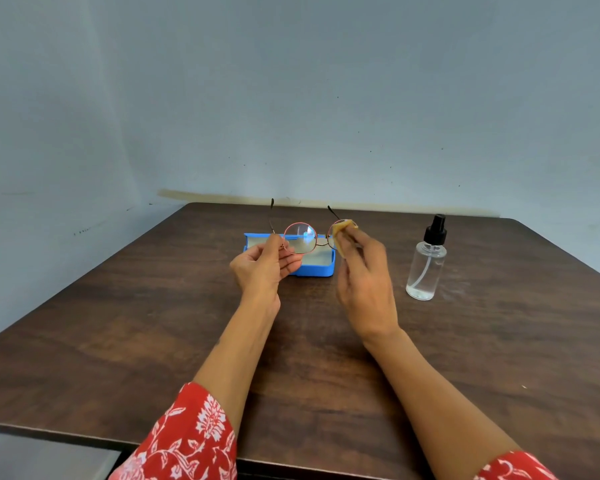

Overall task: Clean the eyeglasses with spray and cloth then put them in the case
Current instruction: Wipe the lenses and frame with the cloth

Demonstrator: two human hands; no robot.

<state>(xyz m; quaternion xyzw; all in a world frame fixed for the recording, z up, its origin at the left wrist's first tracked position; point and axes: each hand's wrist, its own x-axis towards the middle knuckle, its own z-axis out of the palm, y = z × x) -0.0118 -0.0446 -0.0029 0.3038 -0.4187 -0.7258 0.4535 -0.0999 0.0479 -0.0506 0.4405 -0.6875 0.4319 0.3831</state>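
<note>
Round eyeglasses [300, 238] with a thin red-brown frame are held up above the table, temples pointing away from me. My left hand [262, 266] pinches the frame at the left lens's outer edge. My right hand [362, 277] presses a small yellow cloth [344, 226] against the right lens, which the cloth and fingers mostly hide. Behind the hands an open blue case [321, 268] lies on the table, partly covered by my left hand. A clear spray bottle [426, 268] with a black pump top stands upright to the right of my right hand.
The dark wooden table [153, 323] runs to a pale blue wall [291, 98] at the back. Its left and front edges are in view. Red floral sleeves [187, 441] cover my upper forearms.
</note>
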